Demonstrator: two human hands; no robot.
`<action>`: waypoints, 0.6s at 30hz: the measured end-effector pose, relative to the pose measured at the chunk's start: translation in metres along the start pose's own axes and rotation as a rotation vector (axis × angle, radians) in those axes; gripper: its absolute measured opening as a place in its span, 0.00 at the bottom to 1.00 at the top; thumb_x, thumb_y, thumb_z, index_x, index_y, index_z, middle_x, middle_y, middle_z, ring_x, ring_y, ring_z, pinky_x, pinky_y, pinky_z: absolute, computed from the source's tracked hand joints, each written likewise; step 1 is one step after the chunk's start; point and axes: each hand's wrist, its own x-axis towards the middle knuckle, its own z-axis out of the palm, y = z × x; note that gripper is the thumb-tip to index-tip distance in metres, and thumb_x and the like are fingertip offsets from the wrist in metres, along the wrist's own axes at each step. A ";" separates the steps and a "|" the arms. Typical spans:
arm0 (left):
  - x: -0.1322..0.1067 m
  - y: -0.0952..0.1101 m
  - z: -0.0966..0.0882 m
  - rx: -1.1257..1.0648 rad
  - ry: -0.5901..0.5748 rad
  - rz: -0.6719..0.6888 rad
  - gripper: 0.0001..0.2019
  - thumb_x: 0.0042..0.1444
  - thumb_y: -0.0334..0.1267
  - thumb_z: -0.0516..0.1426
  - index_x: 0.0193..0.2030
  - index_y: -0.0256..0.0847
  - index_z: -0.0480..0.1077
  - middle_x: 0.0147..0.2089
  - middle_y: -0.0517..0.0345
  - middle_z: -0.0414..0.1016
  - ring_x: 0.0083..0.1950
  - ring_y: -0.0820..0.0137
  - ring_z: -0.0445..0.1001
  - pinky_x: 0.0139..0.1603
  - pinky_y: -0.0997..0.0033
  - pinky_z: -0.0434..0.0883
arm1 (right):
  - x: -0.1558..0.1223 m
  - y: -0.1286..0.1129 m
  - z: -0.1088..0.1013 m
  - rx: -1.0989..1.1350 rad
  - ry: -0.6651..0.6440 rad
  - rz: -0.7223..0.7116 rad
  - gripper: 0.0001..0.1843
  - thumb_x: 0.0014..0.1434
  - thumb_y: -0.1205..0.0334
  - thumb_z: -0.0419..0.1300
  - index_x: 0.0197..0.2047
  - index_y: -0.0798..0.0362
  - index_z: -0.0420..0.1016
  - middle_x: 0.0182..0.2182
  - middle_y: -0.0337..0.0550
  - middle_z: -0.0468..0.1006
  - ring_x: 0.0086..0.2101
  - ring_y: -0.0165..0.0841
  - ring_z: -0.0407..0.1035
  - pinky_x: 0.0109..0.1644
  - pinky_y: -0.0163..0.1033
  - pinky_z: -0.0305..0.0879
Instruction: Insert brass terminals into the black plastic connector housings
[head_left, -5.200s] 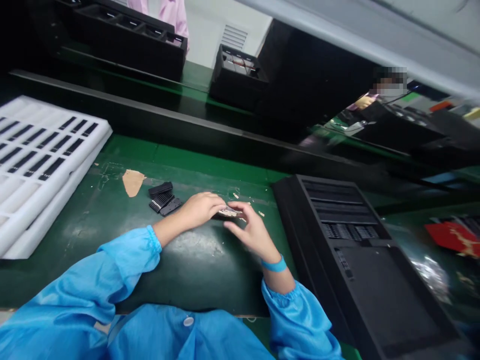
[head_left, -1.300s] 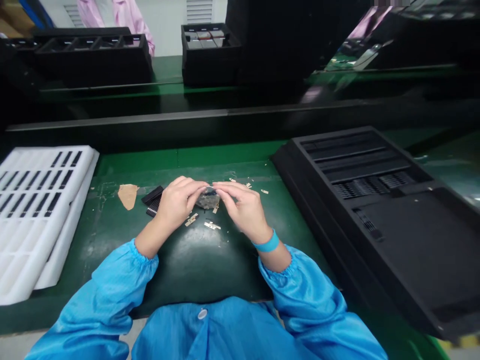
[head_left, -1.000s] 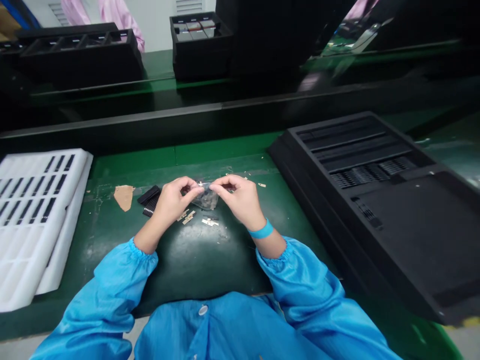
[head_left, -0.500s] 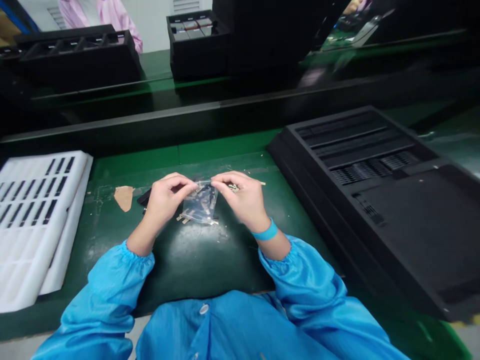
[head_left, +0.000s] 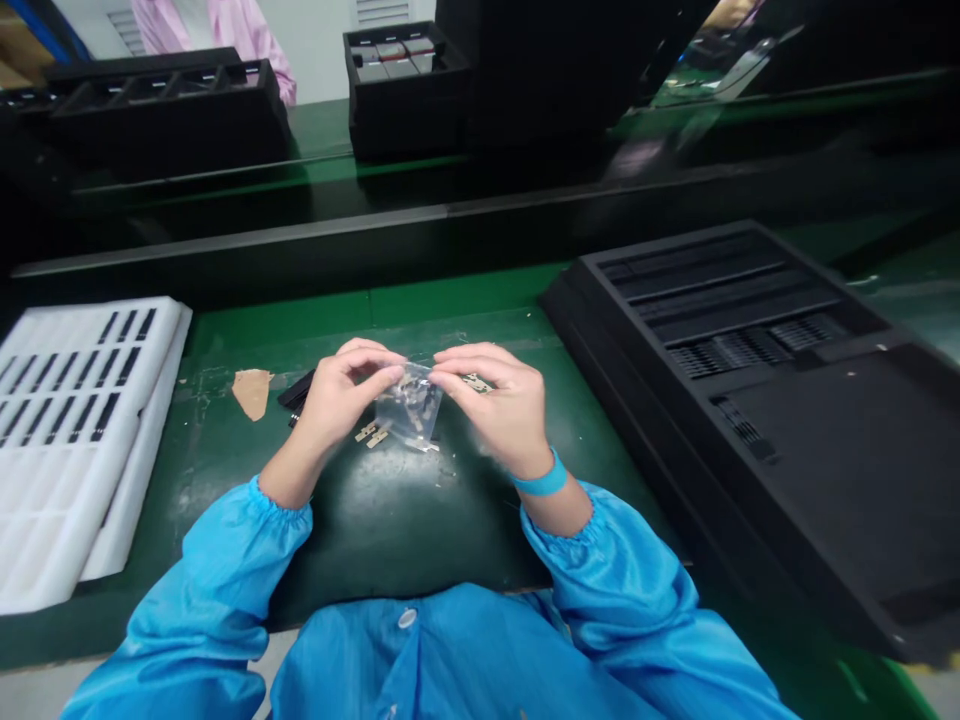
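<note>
A small clear plastic bag (head_left: pixel 409 410) with little metal pieces inside hangs between my two hands above the green mat (head_left: pixel 375 520). My left hand (head_left: pixel 341 395) pinches its top left corner with thumb and fingers closed. My right hand (head_left: pixel 499 400) pinches the top right corner the same way. A few loose tan metal pieces (head_left: pixel 373 434) lie on the mat just under the bag. Small black comb-like parts (head_left: pixel 298 392) sit behind my left hand, partly hidden by it.
A white foam tray (head_left: pixel 67 430) with slots holding black parts lies at the left. A large black plastic tray (head_left: pixel 787 400) fills the right side. A scrap of brown tape (head_left: pixel 252 391) is stuck to the mat. Black bins (head_left: pixel 405 85) stand on the far shelf, near a person in pink.
Both hands have lifted the clear bag off the mat and drawn it slightly taut between them. Loose metal pieces now lie on the mat beneath it.
</note>
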 end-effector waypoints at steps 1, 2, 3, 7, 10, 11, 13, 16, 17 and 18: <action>0.000 -0.001 -0.001 -0.007 0.008 -0.007 0.08 0.55 0.42 0.68 0.39 0.44 0.83 0.42 0.53 0.79 0.45 0.65 0.78 0.48 0.64 0.76 | 0.000 -0.001 0.000 -0.009 0.002 0.011 0.06 0.60 0.58 0.69 0.31 0.45 0.82 0.37 0.41 0.85 0.39 0.40 0.79 0.50 0.49 0.76; 0.001 -0.002 -0.001 -0.025 0.015 -0.021 0.08 0.55 0.43 0.68 0.38 0.44 0.83 0.41 0.54 0.79 0.44 0.65 0.78 0.47 0.64 0.76 | -0.001 -0.001 0.000 -0.018 -0.003 0.024 0.07 0.60 0.57 0.69 0.31 0.45 0.81 0.36 0.42 0.84 0.38 0.40 0.78 0.49 0.49 0.76; 0.001 -0.004 -0.001 -0.045 0.018 -0.036 0.07 0.54 0.43 0.68 0.37 0.43 0.83 0.40 0.54 0.79 0.42 0.65 0.78 0.46 0.64 0.77 | -0.001 -0.001 0.000 -0.025 -0.012 0.037 0.08 0.60 0.56 0.69 0.30 0.46 0.81 0.35 0.42 0.84 0.38 0.40 0.78 0.48 0.48 0.76; 0.001 -0.008 0.003 -0.102 0.065 -0.095 0.11 0.48 0.43 0.71 0.31 0.40 0.79 0.33 0.57 0.79 0.34 0.68 0.77 0.38 0.68 0.76 | 0.000 0.008 0.001 -0.001 -0.035 0.098 0.10 0.57 0.53 0.71 0.32 0.48 0.78 0.37 0.44 0.82 0.40 0.39 0.77 0.47 0.46 0.76; 0.001 -0.010 0.004 -0.167 0.138 -0.110 0.11 0.49 0.43 0.71 0.32 0.40 0.77 0.30 0.59 0.78 0.32 0.71 0.76 0.37 0.70 0.75 | -0.001 0.022 0.002 0.137 -0.170 0.207 0.22 0.53 0.50 0.72 0.48 0.49 0.78 0.49 0.48 0.82 0.47 0.41 0.77 0.45 0.44 0.77; 0.002 -0.010 0.004 -0.176 0.170 -0.099 0.10 0.51 0.42 0.70 0.33 0.40 0.77 0.31 0.59 0.79 0.32 0.71 0.76 0.38 0.70 0.75 | -0.003 0.026 0.003 0.174 -0.249 0.243 0.23 0.55 0.50 0.71 0.51 0.49 0.78 0.50 0.48 0.82 0.47 0.41 0.78 0.45 0.44 0.78; 0.002 -0.010 0.004 -0.166 0.227 -0.062 0.09 0.54 0.42 0.68 0.36 0.40 0.78 0.35 0.58 0.81 0.35 0.71 0.78 0.41 0.69 0.76 | -0.006 0.033 0.005 0.178 -0.375 0.283 0.15 0.61 0.51 0.65 0.48 0.49 0.81 0.44 0.45 0.85 0.41 0.39 0.80 0.44 0.43 0.78; 0.001 -0.007 0.002 -0.091 0.191 -0.011 0.10 0.59 0.43 0.65 0.43 0.41 0.79 0.42 0.54 0.83 0.41 0.67 0.81 0.47 0.66 0.77 | -0.011 0.039 0.009 0.063 -0.333 0.267 0.10 0.63 0.55 0.63 0.37 0.49 0.83 0.33 0.41 0.86 0.32 0.36 0.79 0.40 0.41 0.76; 0.001 -0.006 0.001 -0.067 0.135 0.000 0.12 0.61 0.43 0.64 0.48 0.41 0.78 0.43 0.52 0.83 0.44 0.66 0.81 0.50 0.64 0.77 | -0.012 0.040 0.010 0.030 -0.282 0.261 0.08 0.61 0.56 0.64 0.35 0.50 0.83 0.32 0.41 0.86 0.31 0.36 0.79 0.38 0.41 0.75; 0.001 -0.005 0.000 -0.045 0.076 0.009 0.14 0.62 0.43 0.63 0.52 0.41 0.77 0.45 0.51 0.83 0.47 0.64 0.81 0.53 0.62 0.77 | -0.013 0.041 0.011 0.014 -0.245 0.263 0.06 0.58 0.57 0.66 0.33 0.50 0.82 0.30 0.40 0.85 0.30 0.36 0.79 0.37 0.40 0.75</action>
